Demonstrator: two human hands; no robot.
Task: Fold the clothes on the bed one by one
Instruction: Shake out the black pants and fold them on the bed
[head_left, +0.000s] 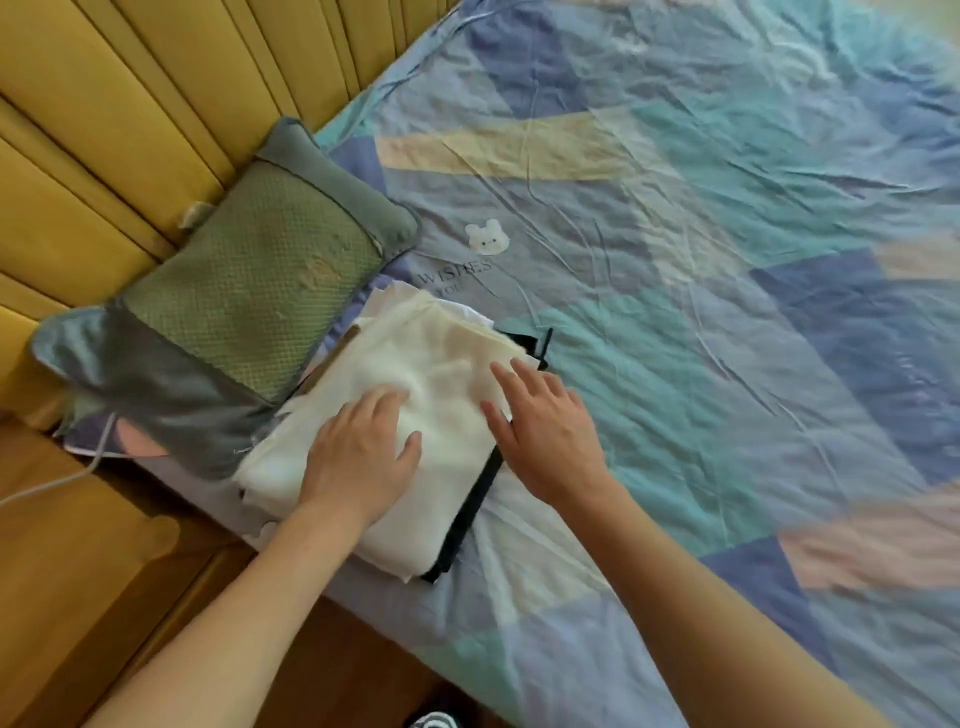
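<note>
A folded cream-white garment (436, 358) lies on top of a small stack of folded clothes at the bed's near left corner. A black garment (470, 512) shows as a dark edge under the stack's right side. My left hand (363, 457) rests flat on the white garment, fingers spread. My right hand (545, 431) lies flat on the stack's right edge, fingers apart and pointing up-left. Neither hand grips any cloth.
A green and grey pillow (234, 306) lies against the stack's left side. A yellow padded headboard (130, 104) rises behind it. The bed sheet (727, 312), in blue, teal and peach patches, spreads to the right. A wooden floor and a white cable (52, 483) lie at left.
</note>
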